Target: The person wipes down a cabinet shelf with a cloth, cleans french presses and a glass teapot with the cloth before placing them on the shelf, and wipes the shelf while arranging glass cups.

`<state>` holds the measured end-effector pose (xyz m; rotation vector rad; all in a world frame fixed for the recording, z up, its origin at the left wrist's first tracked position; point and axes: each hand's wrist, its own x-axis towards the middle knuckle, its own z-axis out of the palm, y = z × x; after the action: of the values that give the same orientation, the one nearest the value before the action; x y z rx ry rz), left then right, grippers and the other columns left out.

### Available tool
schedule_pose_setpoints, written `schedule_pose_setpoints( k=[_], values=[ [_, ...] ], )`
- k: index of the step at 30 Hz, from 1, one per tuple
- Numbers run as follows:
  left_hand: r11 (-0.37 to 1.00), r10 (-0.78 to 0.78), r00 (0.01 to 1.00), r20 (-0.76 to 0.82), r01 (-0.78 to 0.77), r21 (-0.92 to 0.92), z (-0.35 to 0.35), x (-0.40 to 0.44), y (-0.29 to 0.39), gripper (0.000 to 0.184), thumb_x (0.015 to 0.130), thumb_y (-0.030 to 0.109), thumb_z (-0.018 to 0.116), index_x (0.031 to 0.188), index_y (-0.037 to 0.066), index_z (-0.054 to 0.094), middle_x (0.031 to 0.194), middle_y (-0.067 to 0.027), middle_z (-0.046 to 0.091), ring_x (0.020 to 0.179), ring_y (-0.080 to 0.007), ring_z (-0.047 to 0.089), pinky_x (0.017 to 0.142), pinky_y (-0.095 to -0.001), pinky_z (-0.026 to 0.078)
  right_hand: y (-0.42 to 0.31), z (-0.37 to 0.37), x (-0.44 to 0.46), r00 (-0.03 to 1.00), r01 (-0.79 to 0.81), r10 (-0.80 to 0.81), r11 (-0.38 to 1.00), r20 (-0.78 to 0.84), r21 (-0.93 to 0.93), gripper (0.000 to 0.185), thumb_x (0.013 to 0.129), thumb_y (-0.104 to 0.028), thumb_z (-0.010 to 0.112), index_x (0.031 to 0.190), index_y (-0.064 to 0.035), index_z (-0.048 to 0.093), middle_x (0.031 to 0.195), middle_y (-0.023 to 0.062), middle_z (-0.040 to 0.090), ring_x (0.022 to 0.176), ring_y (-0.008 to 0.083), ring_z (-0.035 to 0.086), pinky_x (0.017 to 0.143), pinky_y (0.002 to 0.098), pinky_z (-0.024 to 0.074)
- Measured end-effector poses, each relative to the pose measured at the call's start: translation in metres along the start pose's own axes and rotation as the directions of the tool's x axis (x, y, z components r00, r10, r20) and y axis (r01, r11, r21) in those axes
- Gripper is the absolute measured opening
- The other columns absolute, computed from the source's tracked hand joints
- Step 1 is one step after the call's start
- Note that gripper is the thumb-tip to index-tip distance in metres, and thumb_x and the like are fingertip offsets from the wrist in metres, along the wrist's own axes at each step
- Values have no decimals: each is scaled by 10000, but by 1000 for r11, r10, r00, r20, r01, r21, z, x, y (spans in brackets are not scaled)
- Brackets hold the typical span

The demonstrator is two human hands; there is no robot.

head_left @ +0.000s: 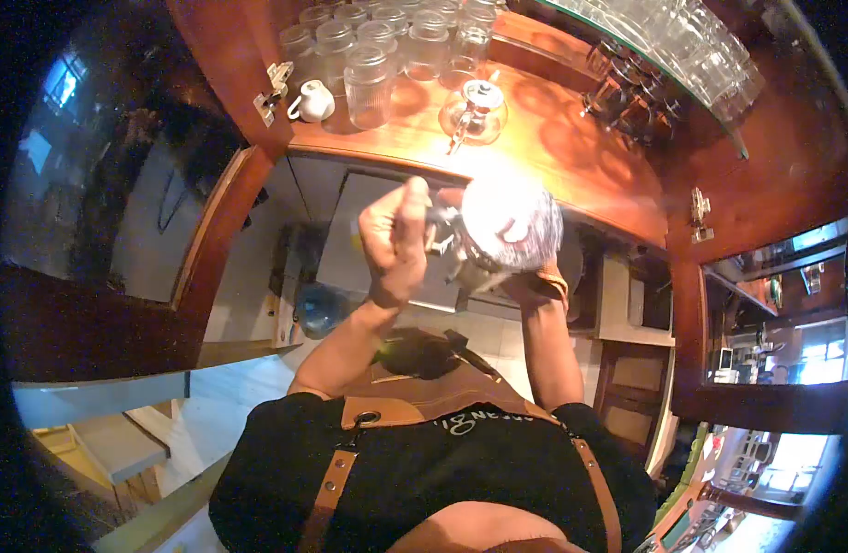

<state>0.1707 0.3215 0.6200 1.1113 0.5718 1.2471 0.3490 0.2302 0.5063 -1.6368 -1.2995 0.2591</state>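
Observation:
A shiny handled jug (509, 226) is held up in front of the open cabinet, its top washed out by glare. My left hand (395, 241) is closed at its handle on the left side. My right hand (533, 284) grips the jug from below and the right, with most of its fingers hidden behind it. Just beyond, on the wooden shelf (558, 120), stands a small glass teapot (479, 111) with a lid. To its left are a small white creamer (313, 101) and a ribbed glass jar (368, 88).
Several clear glass jars (429, 46) crowd the back left of the shelf. Dark glass cups (631, 101) stand at the right under a glass shelf (664, 74) of glasses. Cabinet doors stand open at left (212, 240) and right (687, 313). A blue bowl-like item (319, 309) lies below.

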Motion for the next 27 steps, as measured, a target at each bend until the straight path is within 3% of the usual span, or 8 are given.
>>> schedule_pose_setpoints(
  k=[2,3,4,7,12,18,21,27],
  values=[
    [994,-23,1000,-18,21,-105,-1,11,-4,436,1036,360,551,692,94,526,529,64,406,407,-40,340,396,-237,270,1,18,-12,989,-111,125,981,-84,159,360,994,-105,533,1350,-56,551,1303,125,628,1092,272,653,947,367,537],
    [990,24,999,25,-21,-141,-8,17,-12,427,1039,353,549,700,94,534,529,70,399,399,-42,334,395,-237,275,-12,22,-16,945,-240,310,451,101,860,357,989,-172,559,1323,-46,556,1288,109,634,1099,251,646,977,379,528],
    [986,69,996,52,-61,-154,-12,22,-19,411,1049,335,534,721,87,557,541,65,428,415,-39,363,403,-231,288,-22,29,-22,897,-218,262,-437,355,873,373,984,-239,586,1297,-36,562,1274,94,640,1106,231,639,1007,392,520],
    [980,188,981,-40,-185,74,-8,21,-30,422,1053,334,526,704,97,531,546,57,449,437,-34,375,415,-232,291,-43,46,-29,883,-193,267,-542,386,818,357,1025,-295,524,1298,-72,580,1304,82,631,1109,230,636,1019,383,505],
    [987,158,985,-61,-157,27,-7,24,-34,421,1054,334,525,692,122,505,586,78,463,500,-11,384,444,-224,287,-39,17,-43,897,-225,205,-552,392,803,370,1023,-350,519,1278,-98,614,1236,77,671,1098,230,657,972,392,541],
    [988,157,982,-102,-157,12,-18,31,-30,402,1045,338,548,682,185,469,636,114,443,535,8,327,467,-233,221,-65,-29,-12,869,-16,439,488,-229,873,419,1024,-223,532,1398,-34,514,1343,110,600,1210,232,604,1013,350,497],
    [1000,-9,994,-112,8,-10,-13,18,-29,389,1030,380,564,713,164,502,626,85,510,507,-7,420,453,-183,299,-40,-67,29,819,97,-55,994,-571,43,339,1000,-125,487,1301,-9,592,1267,144,634,1136,262,615,980,360,490],
    [989,-96,995,25,99,-108,-20,6,-34,400,1033,342,567,715,108,503,575,59,476,477,-17,433,436,-165,328,9,-43,59,866,190,-496,457,-72,-869,258,895,-165,567,1077,-9,661,1125,204,658,1111,371,594,999,453,457]
  ],
)
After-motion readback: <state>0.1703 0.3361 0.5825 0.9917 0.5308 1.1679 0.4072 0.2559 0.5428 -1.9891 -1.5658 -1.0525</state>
